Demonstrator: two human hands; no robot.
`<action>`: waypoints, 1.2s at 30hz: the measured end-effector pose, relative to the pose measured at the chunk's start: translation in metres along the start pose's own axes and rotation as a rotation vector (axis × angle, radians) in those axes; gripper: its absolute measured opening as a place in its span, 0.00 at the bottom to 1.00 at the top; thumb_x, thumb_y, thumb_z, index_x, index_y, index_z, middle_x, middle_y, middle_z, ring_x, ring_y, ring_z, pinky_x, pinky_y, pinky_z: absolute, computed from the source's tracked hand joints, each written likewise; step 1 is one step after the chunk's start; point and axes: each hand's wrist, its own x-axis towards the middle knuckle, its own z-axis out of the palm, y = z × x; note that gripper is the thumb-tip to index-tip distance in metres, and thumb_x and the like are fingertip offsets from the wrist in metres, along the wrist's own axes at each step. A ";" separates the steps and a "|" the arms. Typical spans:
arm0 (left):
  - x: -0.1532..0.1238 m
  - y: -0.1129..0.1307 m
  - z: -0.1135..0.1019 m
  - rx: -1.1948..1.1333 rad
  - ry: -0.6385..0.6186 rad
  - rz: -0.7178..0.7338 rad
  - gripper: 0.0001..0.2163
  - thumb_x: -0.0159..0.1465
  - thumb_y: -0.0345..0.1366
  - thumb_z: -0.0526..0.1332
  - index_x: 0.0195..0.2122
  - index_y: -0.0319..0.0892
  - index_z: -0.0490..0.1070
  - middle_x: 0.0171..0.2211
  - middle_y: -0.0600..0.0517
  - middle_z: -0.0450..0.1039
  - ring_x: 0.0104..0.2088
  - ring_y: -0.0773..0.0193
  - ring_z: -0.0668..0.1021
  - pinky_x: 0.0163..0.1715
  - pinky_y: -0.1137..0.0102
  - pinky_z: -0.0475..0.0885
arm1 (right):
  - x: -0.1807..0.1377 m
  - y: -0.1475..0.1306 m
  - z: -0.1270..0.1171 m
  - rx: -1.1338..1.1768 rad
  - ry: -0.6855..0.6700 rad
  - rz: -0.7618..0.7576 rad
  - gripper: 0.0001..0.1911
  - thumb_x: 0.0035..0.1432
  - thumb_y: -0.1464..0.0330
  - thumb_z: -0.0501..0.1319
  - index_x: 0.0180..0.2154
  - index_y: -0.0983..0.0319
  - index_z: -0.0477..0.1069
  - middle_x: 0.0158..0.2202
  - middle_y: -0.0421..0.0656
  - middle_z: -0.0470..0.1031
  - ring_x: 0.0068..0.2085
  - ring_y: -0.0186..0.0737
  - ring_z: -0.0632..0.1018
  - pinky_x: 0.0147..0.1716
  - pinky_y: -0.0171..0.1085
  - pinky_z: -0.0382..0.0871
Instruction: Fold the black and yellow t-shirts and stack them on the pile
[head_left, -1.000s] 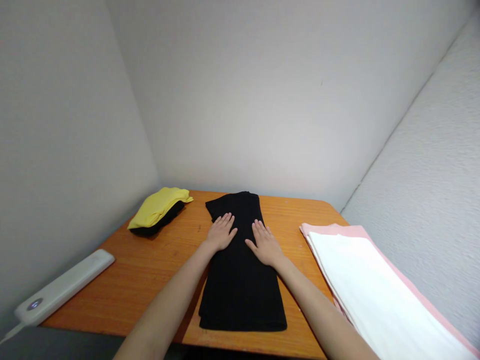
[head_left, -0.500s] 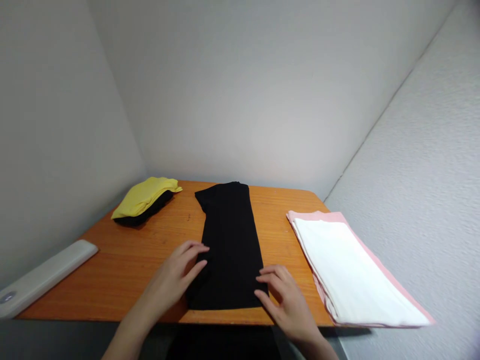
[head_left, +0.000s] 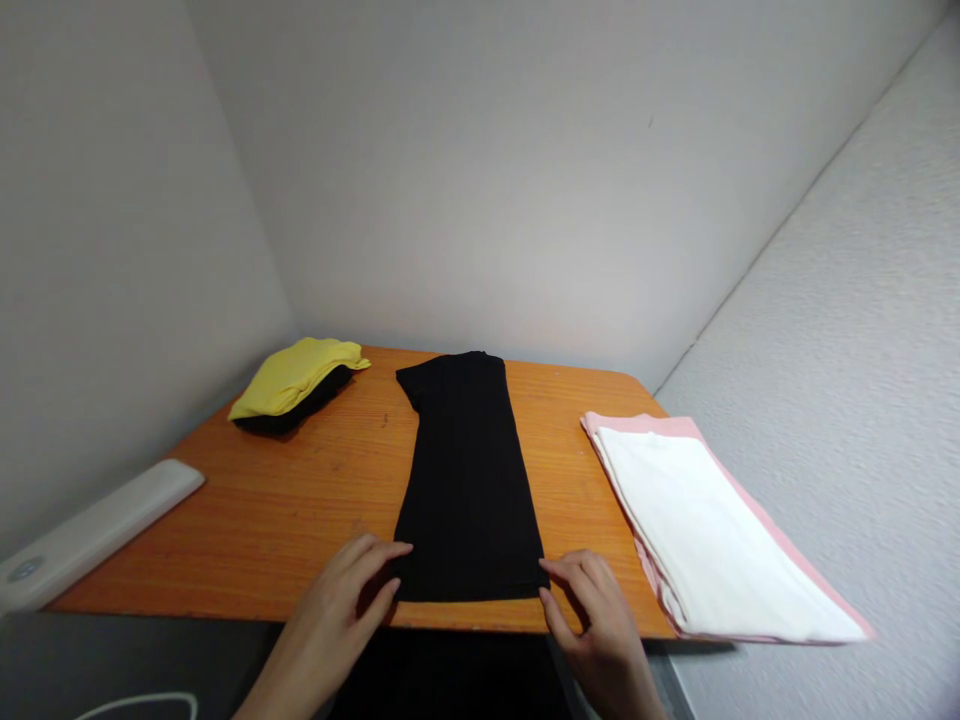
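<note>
A black T-shirt point(head_left: 469, 480), folded in half lengthwise, lies flat with its short sleeve pointing left and its hem near the table's front edge. At the hem's left corner is my left hand point(head_left: 341, 605), its index fingertip resting on the cloth and its thumb apart from it by the edge. My right hand point(head_left: 596, 610) is at the right hem corner, with index finger and thumb touching the shirt's side and a gap between them. Neither hand has visibly closed on the fabric.
Folded white cloth point(head_left: 712, 530) lies on folded pink cloth point(head_left: 667, 425) at the right of the wooden table point(head_left: 315, 500). Back left, a yellow folded garment point(head_left: 296, 375) rests on a black one point(head_left: 300, 405). A long white device point(head_left: 105, 530) lies along the left edge.
Both hands have moved down along the shirt towards the hem corners. My right thumb and index finger are nearer each other. The view has shifted slightly.
</note>
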 end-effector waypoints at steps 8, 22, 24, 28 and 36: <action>0.011 0.014 0.001 -0.095 0.101 -0.075 0.09 0.63 0.43 0.58 0.39 0.49 0.74 0.39 0.51 0.75 0.41 0.59 0.76 0.44 0.65 0.72 | 0.007 -0.003 0.005 -0.083 0.039 0.014 0.03 0.60 0.70 0.56 0.37 0.58 0.67 0.33 0.43 0.70 0.37 0.44 0.72 0.37 0.46 0.66; -0.007 0.000 0.024 -0.214 0.132 -0.224 0.12 0.60 0.42 0.60 0.44 0.48 0.72 0.35 0.53 0.75 0.36 0.61 0.78 0.38 0.67 0.74 | 0.006 -0.002 0.011 -0.121 0.033 -0.006 0.08 0.61 0.73 0.52 0.41 0.58 0.65 0.35 0.44 0.70 0.39 0.45 0.71 0.40 0.47 0.66; -0.007 0.000 0.023 -0.175 0.158 -0.207 0.09 0.61 0.40 0.59 0.41 0.48 0.72 0.37 0.53 0.76 0.38 0.60 0.78 0.41 0.65 0.74 | 0.007 -0.002 0.011 -0.103 0.068 0.008 0.09 0.61 0.74 0.51 0.41 0.58 0.65 0.35 0.44 0.71 0.39 0.45 0.72 0.40 0.47 0.67; -0.008 0.001 0.018 -0.133 0.175 -0.137 0.07 0.62 0.41 0.58 0.37 0.49 0.73 0.38 0.53 0.76 0.41 0.59 0.78 0.42 0.65 0.74 | 0.004 0.000 0.016 -0.106 0.098 -0.005 0.11 0.60 0.75 0.48 0.41 0.58 0.65 0.34 0.44 0.71 0.38 0.44 0.73 0.40 0.46 0.68; -0.011 -0.002 0.022 -0.074 0.173 -0.011 0.06 0.63 0.41 0.59 0.39 0.49 0.73 0.39 0.50 0.75 0.42 0.58 0.77 0.44 0.63 0.74 | 0.032 -0.023 -0.008 -0.159 0.023 -0.046 0.11 0.58 0.64 0.59 0.43 0.58 0.65 0.46 0.48 0.70 0.48 0.50 0.71 0.47 0.51 0.67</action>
